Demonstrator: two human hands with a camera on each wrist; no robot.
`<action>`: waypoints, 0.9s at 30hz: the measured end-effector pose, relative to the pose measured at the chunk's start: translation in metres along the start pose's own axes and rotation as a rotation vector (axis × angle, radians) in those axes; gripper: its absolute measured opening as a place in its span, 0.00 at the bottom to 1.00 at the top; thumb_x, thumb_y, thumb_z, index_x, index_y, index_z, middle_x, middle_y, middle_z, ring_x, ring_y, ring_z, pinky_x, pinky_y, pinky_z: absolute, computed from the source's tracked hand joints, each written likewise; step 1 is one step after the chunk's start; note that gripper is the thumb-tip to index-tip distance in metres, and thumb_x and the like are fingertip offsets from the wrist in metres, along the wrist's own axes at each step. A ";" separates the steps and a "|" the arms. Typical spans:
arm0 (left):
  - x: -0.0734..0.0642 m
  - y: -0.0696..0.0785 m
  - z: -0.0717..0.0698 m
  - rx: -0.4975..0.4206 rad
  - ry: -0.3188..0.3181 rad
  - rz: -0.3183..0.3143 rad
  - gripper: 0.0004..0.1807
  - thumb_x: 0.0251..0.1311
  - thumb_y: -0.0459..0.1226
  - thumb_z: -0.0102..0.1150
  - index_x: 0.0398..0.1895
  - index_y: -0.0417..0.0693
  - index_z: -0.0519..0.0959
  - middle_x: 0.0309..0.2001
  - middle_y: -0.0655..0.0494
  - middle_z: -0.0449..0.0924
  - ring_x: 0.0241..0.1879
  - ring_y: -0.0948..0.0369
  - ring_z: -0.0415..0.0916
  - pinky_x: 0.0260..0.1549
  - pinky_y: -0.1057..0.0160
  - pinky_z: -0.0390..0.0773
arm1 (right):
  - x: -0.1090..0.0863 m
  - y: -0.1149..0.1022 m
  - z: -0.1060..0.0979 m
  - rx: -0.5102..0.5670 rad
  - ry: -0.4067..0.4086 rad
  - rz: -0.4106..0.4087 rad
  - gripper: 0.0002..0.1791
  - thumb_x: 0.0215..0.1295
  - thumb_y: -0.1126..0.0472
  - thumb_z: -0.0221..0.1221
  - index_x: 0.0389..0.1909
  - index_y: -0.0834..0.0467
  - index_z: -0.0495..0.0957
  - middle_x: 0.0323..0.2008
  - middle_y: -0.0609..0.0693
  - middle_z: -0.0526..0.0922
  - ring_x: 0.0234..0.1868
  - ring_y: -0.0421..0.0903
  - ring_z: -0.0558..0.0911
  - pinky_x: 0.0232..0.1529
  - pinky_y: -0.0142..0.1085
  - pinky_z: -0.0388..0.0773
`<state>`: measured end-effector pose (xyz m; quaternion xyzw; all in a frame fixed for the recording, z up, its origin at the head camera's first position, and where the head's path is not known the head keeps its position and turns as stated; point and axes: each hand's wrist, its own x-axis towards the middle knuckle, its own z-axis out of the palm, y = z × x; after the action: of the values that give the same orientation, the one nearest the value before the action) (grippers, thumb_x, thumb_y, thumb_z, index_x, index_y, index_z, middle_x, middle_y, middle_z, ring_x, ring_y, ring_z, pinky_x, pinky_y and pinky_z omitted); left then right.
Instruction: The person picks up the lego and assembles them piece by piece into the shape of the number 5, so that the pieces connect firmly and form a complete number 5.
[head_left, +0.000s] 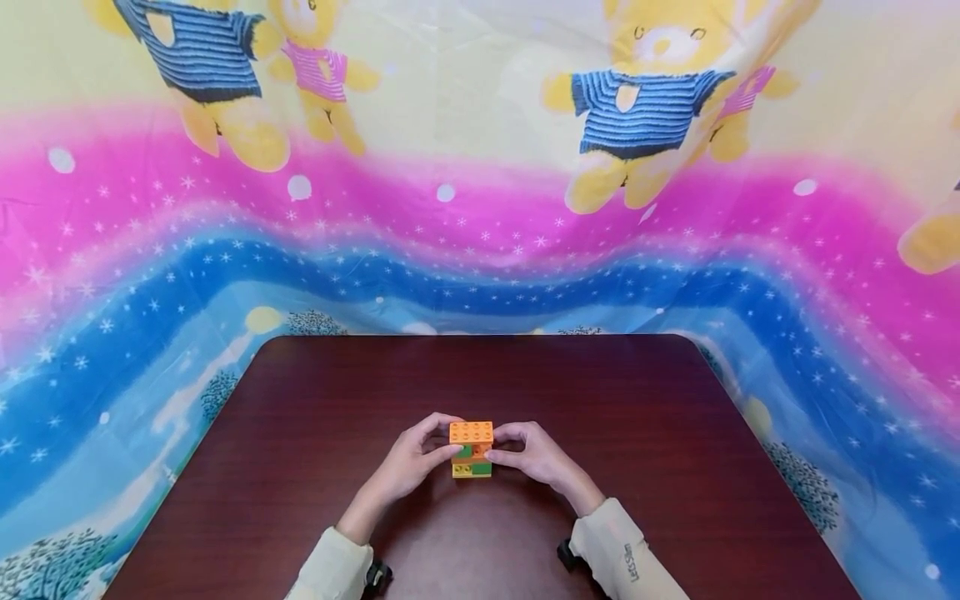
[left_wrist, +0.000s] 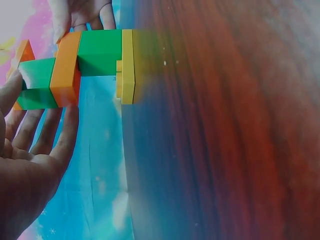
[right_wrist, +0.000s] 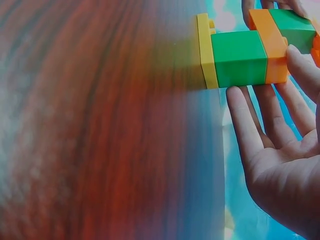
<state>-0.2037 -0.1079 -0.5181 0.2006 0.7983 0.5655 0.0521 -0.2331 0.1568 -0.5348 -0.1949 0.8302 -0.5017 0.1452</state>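
Note:
A stack of toy building bricks stands upright on the dark wooden table (head_left: 600, 400) in front of me. Its base is a thin yellow brick (left_wrist: 128, 67), with a green brick (right_wrist: 240, 58) on the right half. Above that lie an orange brick (right_wrist: 270, 47), a second green brick (left_wrist: 37, 75) on the left half, and a studded orange top brick (head_left: 471, 432). My left hand (head_left: 414, 457) holds the stack's left side, thumb at the upper green brick. From the right, my right hand (head_left: 538, 454) grips it, thumb against the middle orange brick.
Behind the table hangs a cloth curtain (head_left: 480, 217) printed with bears and snowflakes; it also runs down along both sides. The table's far edge lies beyond the stack. Dark wrist straps (head_left: 377, 575) show at the sleeves.

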 end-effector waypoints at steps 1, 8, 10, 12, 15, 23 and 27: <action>0.000 0.000 0.000 0.000 0.003 0.001 0.19 0.70 0.42 0.65 0.61 0.63 0.77 0.54 0.57 0.83 0.57 0.52 0.82 0.58 0.55 0.81 | 0.000 0.000 0.000 -0.007 0.003 -0.009 0.20 0.66 0.46 0.69 0.56 0.49 0.86 0.50 0.46 0.88 0.50 0.44 0.84 0.54 0.41 0.83; -0.001 -0.001 0.001 -0.008 0.016 0.009 0.20 0.70 0.42 0.65 0.63 0.63 0.76 0.54 0.57 0.83 0.57 0.51 0.82 0.58 0.56 0.81 | 0.000 -0.002 0.001 -0.021 0.022 -0.016 0.19 0.66 0.47 0.69 0.55 0.48 0.86 0.51 0.46 0.87 0.52 0.46 0.83 0.59 0.47 0.80; -0.001 -0.001 0.001 -0.011 0.021 0.010 0.20 0.70 0.41 0.65 0.63 0.62 0.76 0.55 0.57 0.83 0.57 0.51 0.82 0.58 0.56 0.81 | -0.001 -0.002 0.002 -0.021 0.021 -0.018 0.19 0.66 0.46 0.69 0.56 0.48 0.86 0.51 0.45 0.87 0.53 0.46 0.82 0.59 0.48 0.80; -0.001 0.000 0.002 -0.012 0.025 0.009 0.21 0.70 0.41 0.64 0.64 0.62 0.76 0.55 0.56 0.83 0.57 0.51 0.81 0.58 0.57 0.81 | -0.002 -0.003 0.003 -0.006 0.017 -0.021 0.19 0.67 0.46 0.69 0.56 0.47 0.85 0.51 0.44 0.87 0.52 0.45 0.83 0.58 0.45 0.81; 0.000 -0.001 0.002 -0.001 0.031 0.014 0.22 0.71 0.42 0.64 0.66 0.57 0.76 0.56 0.56 0.82 0.56 0.53 0.81 0.57 0.59 0.81 | -0.003 -0.003 0.004 0.012 0.011 -0.024 0.20 0.67 0.46 0.68 0.57 0.47 0.85 0.52 0.44 0.87 0.51 0.44 0.83 0.56 0.41 0.82; 0.007 0.000 0.000 -0.004 0.062 0.042 0.22 0.70 0.41 0.64 0.66 0.53 0.76 0.55 0.52 0.83 0.54 0.54 0.82 0.54 0.57 0.82 | -0.002 -0.004 0.003 0.041 0.004 -0.038 0.24 0.65 0.52 0.71 0.61 0.49 0.83 0.56 0.49 0.86 0.56 0.50 0.84 0.57 0.44 0.83; 0.010 -0.001 0.001 -0.006 0.083 0.024 0.21 0.70 0.40 0.65 0.64 0.53 0.78 0.54 0.53 0.84 0.53 0.54 0.82 0.53 0.59 0.82 | 0.000 -0.002 0.005 0.058 0.013 -0.034 0.25 0.64 0.57 0.72 0.62 0.53 0.82 0.57 0.53 0.85 0.56 0.53 0.84 0.55 0.43 0.84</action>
<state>-0.2127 -0.1034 -0.5179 0.1866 0.7957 0.5761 0.0127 -0.2304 0.1523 -0.5352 -0.2014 0.8127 -0.5294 0.1367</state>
